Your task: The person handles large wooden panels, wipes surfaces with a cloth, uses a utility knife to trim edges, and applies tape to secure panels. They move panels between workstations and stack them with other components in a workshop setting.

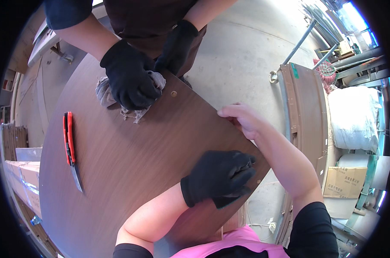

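Workshop. Concrete floor beyond the right hand; brown panels, metal pipes, cardboard to its right; red-handled cutter far left of it.

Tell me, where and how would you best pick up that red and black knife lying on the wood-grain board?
The knife is probably best gripped around its red handle, coming from above at the far end. It lies on the board with its bare blade pointing to the near side, so that approach should stay clear of the steel.
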Available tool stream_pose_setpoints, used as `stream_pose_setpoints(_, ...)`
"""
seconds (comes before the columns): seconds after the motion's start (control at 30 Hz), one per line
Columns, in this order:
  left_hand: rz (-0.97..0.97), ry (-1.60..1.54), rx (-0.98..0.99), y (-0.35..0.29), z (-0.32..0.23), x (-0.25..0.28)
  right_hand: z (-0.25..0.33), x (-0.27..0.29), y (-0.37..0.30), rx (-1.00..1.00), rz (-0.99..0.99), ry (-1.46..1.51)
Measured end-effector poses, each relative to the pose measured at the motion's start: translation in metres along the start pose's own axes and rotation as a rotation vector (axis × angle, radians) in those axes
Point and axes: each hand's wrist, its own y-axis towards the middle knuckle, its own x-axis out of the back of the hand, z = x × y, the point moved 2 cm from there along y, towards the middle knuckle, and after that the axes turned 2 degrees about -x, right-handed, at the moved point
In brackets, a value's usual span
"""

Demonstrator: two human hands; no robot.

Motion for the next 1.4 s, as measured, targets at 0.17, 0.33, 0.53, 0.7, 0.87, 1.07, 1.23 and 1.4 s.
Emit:
stream_pose_setpoints(0.17, 0.013, -0.018, 0.019, -0.001, 0.001, 0.0, 0.006, -0.006, -0.015, 0.005, -0.021, 0.022)
stream_pose_setpoints(0.33, 0.054, -0.059, 0.159, 0.0, 0.001, 0.001, 0.028, -0.032, 0.007, 0.081, 0.442, 0.4)
stream_pose_setpoints(0.53, 0.037, -0.069, 0.112, -0.001, 0.002, 0.002, 0.007, -0.003, 0.016, 0.135, 0.528, 0.474)
stream_pose_setpoints(0.7, 0.076, -0.064, 0.166, -0.003, 0.002, -0.004, 0.021, 0.017, 0.005, 0.189, 0.652, 0.772)
stream_pose_setpoints(0.87, 0.091, -0.039, 0.165, 0.0, 0.002, -0.001, 0.041, 0.025, -0.005, 0.421, 0.59, 0.907)
stream_pose_setpoints(1.07, 0.105, -0.079, 0.157, 0.0, 0.0, 0.001, 0.008, 0.046, 0.002, 0.341, 0.313, 0.683)
stream_pose_setpoints(1.23, 0.135, -0.09, 0.226, 0.0, -0.002, -0.002, -0.03, 0.062, -0.01, 0.034, -0.227, 0.132)
stream_pose_setpoints(1.4, 0.174, -0.157, 0.353, 0.001, -0.002, -0.003, -0.029, 0.048, -0.014, 0.171, -0.274, 0.058)
